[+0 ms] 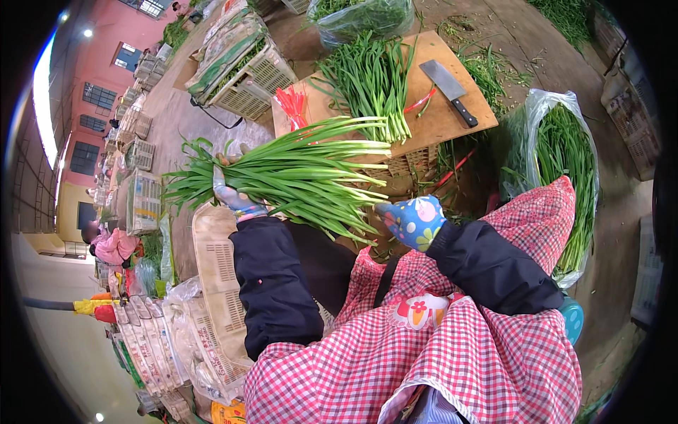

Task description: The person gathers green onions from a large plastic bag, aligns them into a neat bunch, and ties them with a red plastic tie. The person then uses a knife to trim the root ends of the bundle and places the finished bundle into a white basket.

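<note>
My left hand (233, 188), in a patterned glove, is closed around the leafy part of a loose bunch of garlic chives or similar greens (302, 172). Their pale stem ends fan out to the right. My right hand (413, 220), in a blue flowered glove, has its fingers curled at the lower stem ends. Whether it pinches a stalk cannot be made out. Just beyond, another pile of the greens (371, 79) lies on a wooden board (439, 130). A cleaver (450, 90) rests at the board's right, and a bundle of red ties (291, 106) at its left.
A plastic crate (416, 159) supports the board. To the right stands a clear bag of greens (567, 185); another bag (363, 21) is behind the board. Plastic crates stand to the left (251, 79) and near my left arm (217, 265). Trimmings (487, 69) litter the floor.
</note>
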Demonstrator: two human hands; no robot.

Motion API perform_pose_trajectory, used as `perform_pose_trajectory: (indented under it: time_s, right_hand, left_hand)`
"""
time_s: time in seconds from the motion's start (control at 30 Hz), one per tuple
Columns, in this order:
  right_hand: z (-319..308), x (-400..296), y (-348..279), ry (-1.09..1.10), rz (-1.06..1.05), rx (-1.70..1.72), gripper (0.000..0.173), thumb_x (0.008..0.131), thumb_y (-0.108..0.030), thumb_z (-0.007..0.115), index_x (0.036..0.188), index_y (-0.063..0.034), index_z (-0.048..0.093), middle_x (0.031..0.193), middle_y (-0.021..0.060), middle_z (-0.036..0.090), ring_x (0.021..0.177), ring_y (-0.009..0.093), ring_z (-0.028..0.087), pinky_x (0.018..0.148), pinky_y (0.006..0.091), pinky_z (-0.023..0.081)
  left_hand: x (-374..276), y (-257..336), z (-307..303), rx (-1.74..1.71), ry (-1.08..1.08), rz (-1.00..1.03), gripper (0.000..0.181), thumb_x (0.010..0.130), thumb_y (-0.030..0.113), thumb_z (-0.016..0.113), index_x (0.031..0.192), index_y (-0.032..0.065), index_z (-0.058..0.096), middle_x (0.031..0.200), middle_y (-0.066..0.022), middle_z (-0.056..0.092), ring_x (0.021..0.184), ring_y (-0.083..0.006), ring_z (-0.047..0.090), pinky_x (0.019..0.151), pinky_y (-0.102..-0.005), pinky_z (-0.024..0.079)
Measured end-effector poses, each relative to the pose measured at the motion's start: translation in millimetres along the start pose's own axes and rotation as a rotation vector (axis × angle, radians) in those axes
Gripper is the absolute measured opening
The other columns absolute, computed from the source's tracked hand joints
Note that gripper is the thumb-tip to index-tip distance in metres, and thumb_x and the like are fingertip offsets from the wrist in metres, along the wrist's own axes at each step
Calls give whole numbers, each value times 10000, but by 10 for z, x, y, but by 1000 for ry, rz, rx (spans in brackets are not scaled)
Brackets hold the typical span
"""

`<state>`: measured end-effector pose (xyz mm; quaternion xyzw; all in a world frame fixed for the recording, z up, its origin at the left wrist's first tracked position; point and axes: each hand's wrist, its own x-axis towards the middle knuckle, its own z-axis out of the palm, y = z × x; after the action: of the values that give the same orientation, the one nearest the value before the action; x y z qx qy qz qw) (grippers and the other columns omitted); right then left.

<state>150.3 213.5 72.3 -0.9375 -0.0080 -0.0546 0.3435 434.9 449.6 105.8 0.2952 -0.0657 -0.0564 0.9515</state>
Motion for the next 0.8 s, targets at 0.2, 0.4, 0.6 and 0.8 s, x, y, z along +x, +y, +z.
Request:
perform_pose_trajectory:
  time_s: [0.2, 0.4, 0.6, 0.8]
  right_hand:
    - [25, 117, -31, 182, -30, -58, 268, 772, -284, 598, 977, -117, 556, 728, 65, 602, 641, 260, 595, 550, 368, 457]
    - [112, 221, 62, 225, 0, -94, 285, 762, -299, 609, 953, -103, 528, 741, 91, 582, 663, 295, 583, 555, 397, 441]
    - [41, 277, 71, 321, 14, -61, 236, 735, -253, 616, 872, -106, 494, 708, 92, 563, 674, 299, 576, 550, 428, 420]
    - [8, 355, 130, 381, 84, -116, 358, 702, -303, 674, 974, -112, 540, 719, 98, 587, 659, 313, 579, 564, 404, 436]
  left_hand:
    - [-56, -50, -40, 77, 23, -4, 162, 854, 221, 522, 838, 68, 574, 743, -67, 583, 736, -197, 583, 836, -449, 485]
    - [-136, -68, -31, 74, -24, -60, 162, 865, 228, 498, 801, 89, 551, 743, -86, 589, 752, -252, 589, 851, -468, 477]
    - [-200, -282, -2, 55, 60, -15, 183, 868, 219, 458, 758, 87, 522, 706, -75, 578, 704, -226, 571, 901, -440, 444]
    - [-250, -356, -74, 149, 172, 25, 191, 855, 234, 487, 775, 74, 552, 736, -79, 580, 690, -219, 563, 750, -409, 489]
